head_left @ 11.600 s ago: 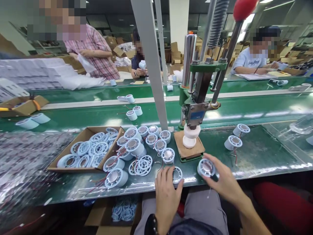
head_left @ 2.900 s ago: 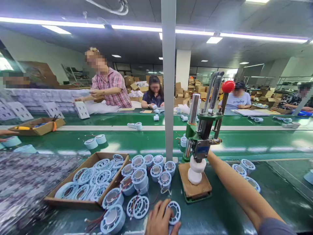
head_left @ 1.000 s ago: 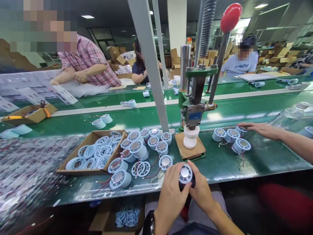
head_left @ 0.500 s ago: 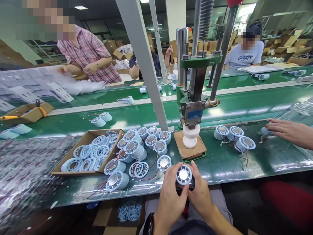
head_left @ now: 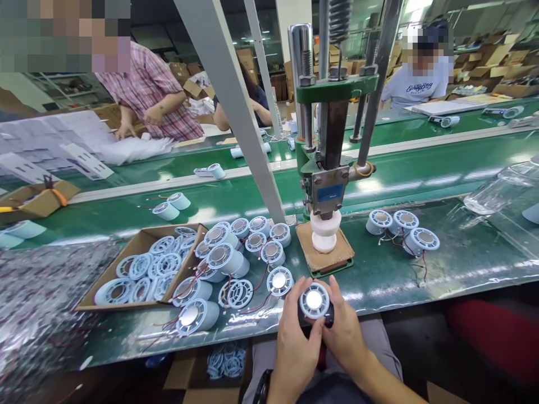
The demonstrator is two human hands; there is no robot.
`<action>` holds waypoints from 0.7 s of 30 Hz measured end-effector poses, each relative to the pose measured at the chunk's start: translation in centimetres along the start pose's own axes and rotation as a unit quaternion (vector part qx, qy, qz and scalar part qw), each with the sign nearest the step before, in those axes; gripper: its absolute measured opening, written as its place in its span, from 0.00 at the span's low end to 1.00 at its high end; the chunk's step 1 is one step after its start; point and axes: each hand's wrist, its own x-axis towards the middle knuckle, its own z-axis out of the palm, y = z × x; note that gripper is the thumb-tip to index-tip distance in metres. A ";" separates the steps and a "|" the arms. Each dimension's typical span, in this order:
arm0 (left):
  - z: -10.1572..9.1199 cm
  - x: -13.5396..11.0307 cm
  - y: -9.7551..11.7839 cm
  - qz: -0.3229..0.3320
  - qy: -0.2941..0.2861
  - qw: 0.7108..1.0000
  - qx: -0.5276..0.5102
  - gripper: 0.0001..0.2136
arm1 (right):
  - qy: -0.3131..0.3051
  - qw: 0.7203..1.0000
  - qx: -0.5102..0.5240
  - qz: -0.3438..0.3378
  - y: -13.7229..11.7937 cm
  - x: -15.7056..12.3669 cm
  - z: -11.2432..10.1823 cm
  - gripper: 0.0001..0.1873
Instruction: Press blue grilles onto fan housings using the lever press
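Between both hands, at the bench's front edge, is a light-blue round fan housing (head_left: 314, 301) with a spoked ring and a silver disc facing up. My left hand (head_left: 293, 328) closes on its left side and my right hand (head_left: 343, 331) on its right, with fingertips and thumbs on the rim. Something dark shows under the ring, mostly hidden by my fingers. Just left of my left hand stands a similar housing (head_left: 279, 281). Beyond my hands is a hand press (head_left: 330, 193), its white round die (head_left: 325, 231) above a brown pad (head_left: 306, 249).
Several wired housings (head_left: 221, 255) crowd the left, beside a cardboard box (head_left: 126, 306) of blue rings. Three more housings (head_left: 423, 240) stand right of the press, near a clear plastic container (head_left: 501, 188). A grey post (head_left: 236, 106) rises behind. Co-workers sit or stand across the green belt (head_left: 404, 168).
Another person's hand at the right has left the view, along with the part under it. My view has shifted slightly. Both my hands keep the same hold on the housing.
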 end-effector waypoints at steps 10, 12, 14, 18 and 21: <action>2.3 -0.7 -0.9 -0.012 0.002 1.000 0.024 0.26 | -0.070 0.996 -0.047 -0.039 -0.3 0.8 -2.2 0.34; 2.4 -0.4 -0.7 -0.021 0.008 1.000 0.021 0.26 | -0.121 0.986 -0.067 -0.088 -0.9 3.3 -4.9 0.33; 2.0 0.3 0.0 -0.027 0.021 0.999 0.023 0.25 | -0.175 0.964 -0.123 -0.160 -2.6 7.9 -9.0 0.36; 0.2 3.4 2.9 0.001 0.041 0.999 0.017 0.25 | 0.042 0.943 -0.267 -0.193 -8.2 21.8 -17.8 0.32; -1.1 7.3 4.9 0.010 0.048 0.999 -0.006 0.24 | 0.134 0.934 -0.296 -0.150 -11.2 32.0 -21.2 0.46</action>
